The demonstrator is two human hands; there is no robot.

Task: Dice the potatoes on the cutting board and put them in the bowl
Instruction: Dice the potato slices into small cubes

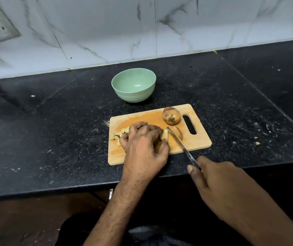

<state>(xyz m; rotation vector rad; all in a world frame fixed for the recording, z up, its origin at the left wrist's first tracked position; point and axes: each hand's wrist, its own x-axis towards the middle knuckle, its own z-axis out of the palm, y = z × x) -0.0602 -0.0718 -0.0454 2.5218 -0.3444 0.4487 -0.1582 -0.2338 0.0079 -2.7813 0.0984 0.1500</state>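
— Potato (164, 135) under our left hand (143, 146) on the board (198, 139), pale yellow where it's cut, fingers curled over it, pinning it down.

— And our right hand (218, 181) grips the knife (182, 146), blade angled across the board, tip just beside that cut face.

— We see a brown-skinned slice (178, 132) lying right of the blade, and small pale pieces (118, 136) heaped at the board's left edge.

— A whole potato (171, 115), brown and speckled dark, sits by the handle slot.

— Behind the board, apart from it, the green bowl (133, 85) stands on the black counter (53, 121), nothing in it yet.
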